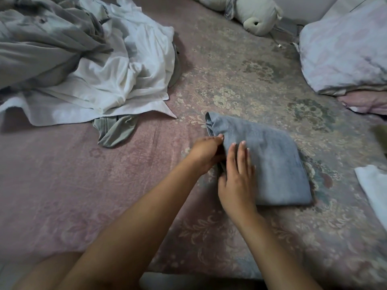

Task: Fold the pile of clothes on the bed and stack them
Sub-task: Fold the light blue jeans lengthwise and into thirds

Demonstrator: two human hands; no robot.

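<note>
Pressing flat-fingered on the folded blue garment (270, 162), the right hand (236, 181) lies open, left hand's (206, 152) grip pinching its edge

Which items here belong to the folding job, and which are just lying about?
Job: blue garment under left hand and right hand; unfolded pile; folded white item.
Lying about: stuffed toy; pillow.

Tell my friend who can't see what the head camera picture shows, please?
Two hands tidy a folded blue garment on a floral bedspread: the left hand pinches its edge while the right hand rests flat on top. An unfolded pile of white and grey clothes waits at upper left.
</note>
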